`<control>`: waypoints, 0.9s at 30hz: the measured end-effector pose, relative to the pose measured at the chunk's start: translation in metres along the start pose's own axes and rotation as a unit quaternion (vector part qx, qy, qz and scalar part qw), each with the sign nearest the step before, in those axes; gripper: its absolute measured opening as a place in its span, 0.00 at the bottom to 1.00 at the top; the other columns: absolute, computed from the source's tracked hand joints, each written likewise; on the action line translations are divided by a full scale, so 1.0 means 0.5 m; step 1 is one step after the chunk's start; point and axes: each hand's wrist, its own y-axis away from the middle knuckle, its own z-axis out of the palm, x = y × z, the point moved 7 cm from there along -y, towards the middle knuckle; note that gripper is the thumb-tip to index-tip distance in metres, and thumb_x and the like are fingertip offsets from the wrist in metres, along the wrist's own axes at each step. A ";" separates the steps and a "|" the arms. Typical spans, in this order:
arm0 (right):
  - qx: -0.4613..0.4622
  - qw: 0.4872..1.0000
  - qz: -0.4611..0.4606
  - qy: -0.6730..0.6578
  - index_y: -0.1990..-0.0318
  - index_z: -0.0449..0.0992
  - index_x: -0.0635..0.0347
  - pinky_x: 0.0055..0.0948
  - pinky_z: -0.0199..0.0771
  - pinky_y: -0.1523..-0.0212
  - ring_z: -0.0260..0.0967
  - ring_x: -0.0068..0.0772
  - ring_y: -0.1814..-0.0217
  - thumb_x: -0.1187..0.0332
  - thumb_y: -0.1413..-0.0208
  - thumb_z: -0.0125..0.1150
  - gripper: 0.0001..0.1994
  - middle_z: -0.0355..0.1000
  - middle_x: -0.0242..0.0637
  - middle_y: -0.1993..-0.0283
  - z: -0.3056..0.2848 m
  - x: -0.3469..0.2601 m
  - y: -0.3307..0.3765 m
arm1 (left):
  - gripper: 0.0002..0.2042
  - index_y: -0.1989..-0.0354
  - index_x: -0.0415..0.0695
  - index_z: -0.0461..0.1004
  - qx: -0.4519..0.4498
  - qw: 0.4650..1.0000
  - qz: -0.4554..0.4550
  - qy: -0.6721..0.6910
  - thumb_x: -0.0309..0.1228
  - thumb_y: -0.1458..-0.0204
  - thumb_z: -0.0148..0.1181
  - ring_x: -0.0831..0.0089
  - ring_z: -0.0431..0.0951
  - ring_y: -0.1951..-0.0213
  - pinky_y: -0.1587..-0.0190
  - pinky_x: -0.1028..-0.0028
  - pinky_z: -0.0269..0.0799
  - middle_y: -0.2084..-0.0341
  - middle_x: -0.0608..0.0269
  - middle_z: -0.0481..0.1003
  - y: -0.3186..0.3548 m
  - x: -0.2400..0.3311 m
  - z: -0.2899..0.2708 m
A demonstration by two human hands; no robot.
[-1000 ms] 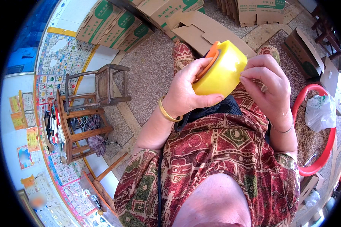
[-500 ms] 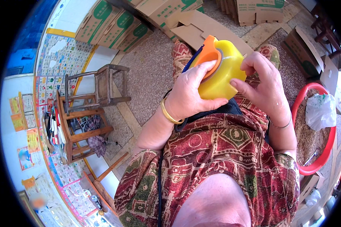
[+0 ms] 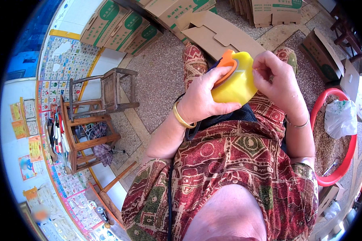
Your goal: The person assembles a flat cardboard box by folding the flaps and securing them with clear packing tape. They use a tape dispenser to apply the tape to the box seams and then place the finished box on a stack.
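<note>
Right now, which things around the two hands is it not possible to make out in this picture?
Head view, all:
Far side of the glossy yellow tape roll: hidden by its near side and the bare left hand.
Whether the bare right hand pinches a tape end: too small, covered by its own fingers.
Contents of the crumpled white plastic bag: hidden by the plastic.
Dark wooden furniture, upper right: cut off by the black fisheye rim.

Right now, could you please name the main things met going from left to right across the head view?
Dark wooden chair, bare left grip, thick yellow tape roll with orange insert, bare right grip, crumpled white plastic bag.
</note>
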 end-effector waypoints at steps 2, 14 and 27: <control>0.037 0.995 -0.002 -0.087 0.64 0.69 0.62 0.20 0.66 0.72 0.66 0.17 0.72 0.77 0.49 0.59 0.06 0.68 0.30 0.73 -0.007 0.007 0.001 | 0.38 0.42 0.34 0.60 0.009 0.992 -0.038 0.120 0.34 0.62 0.73 0.71 0.70 0.48 0.44 0.73 0.63 0.51 0.56 0.70 -0.001 -0.010 0.002; 0.112 0.863 -0.013 -0.492 0.36 0.55 0.66 0.37 0.56 0.36 0.57 0.39 0.35 0.58 0.42 0.56 0.31 0.60 0.44 0.37 -0.003 0.181 0.012 | 0.38 0.40 0.34 0.56 -0.001 0.920 0.101 0.378 0.39 0.56 0.69 0.70 0.70 0.47 0.44 0.71 0.64 0.48 0.54 0.68 0.007 0.010 -0.028; 0.005 0.755 0.056 -0.653 0.35 0.55 0.57 0.42 0.53 0.34 0.54 0.40 0.33 0.45 0.49 0.59 0.38 0.56 0.40 0.34 0.124 0.126 0.053 | 0.36 0.40 0.35 0.55 0.009 0.907 0.142 0.396 0.46 0.51 0.61 0.67 0.74 0.53 0.48 0.70 0.68 0.54 0.51 0.72 -0.029 0.058 -0.018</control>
